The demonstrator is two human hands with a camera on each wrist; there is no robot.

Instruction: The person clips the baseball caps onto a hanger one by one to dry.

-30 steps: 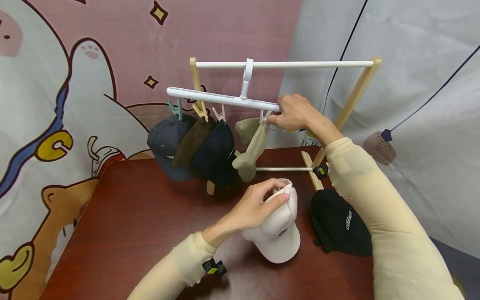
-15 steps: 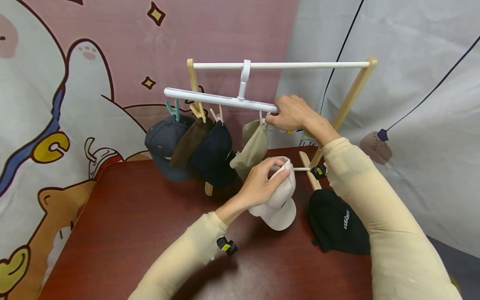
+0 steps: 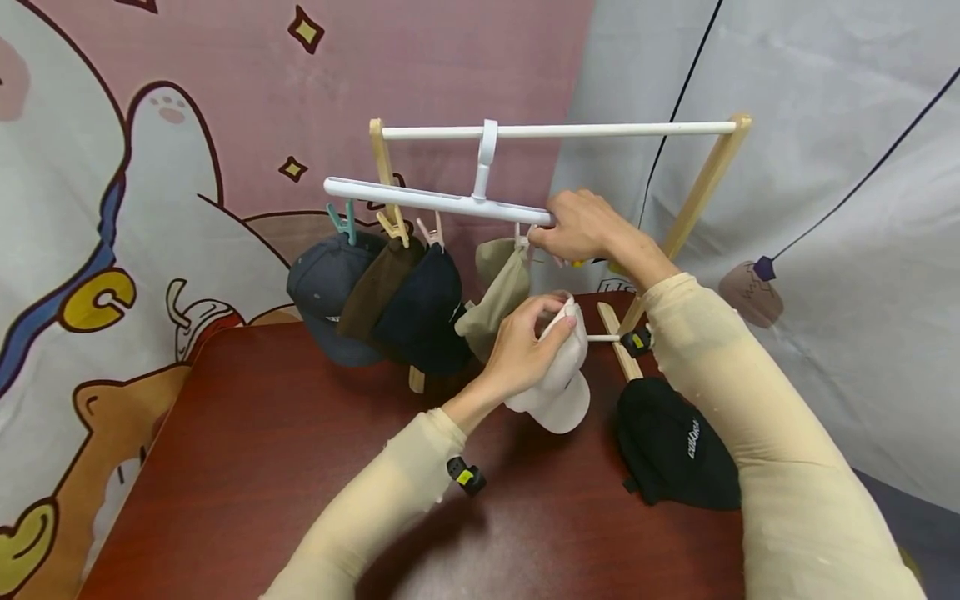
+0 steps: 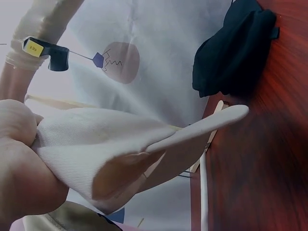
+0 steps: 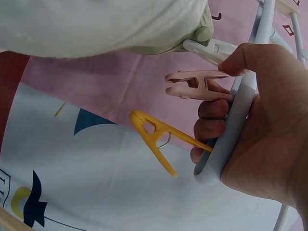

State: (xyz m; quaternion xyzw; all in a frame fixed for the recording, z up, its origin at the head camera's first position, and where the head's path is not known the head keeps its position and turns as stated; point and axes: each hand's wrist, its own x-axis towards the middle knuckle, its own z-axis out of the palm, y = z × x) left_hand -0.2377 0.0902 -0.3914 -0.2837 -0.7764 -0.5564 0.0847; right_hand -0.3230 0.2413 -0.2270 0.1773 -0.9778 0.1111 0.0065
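My left hand pinches the rear edge of a white baseball cap between thumb and fingers. The cap hangs over the table, brim down, just below the hanger; the left wrist view shows its open underside. My right hand is at the right end of a white clip hanger, fingers curled round its bar. In the right wrist view its thumb and forefinger squeeze a pink clothespin, whose tips are parted with nothing between them. A yellow clothespin dangles at the bar's end.
Blue-grey, brown, navy and beige caps hang from clothespins on the hanger. It hooks over the rail of a wooden rack. A black cap lies on the red-brown table, at right.
My left hand has risen with the white cap, bringing it from the tabletop toward the hanger. My right hand keeps its place at the bar's end.
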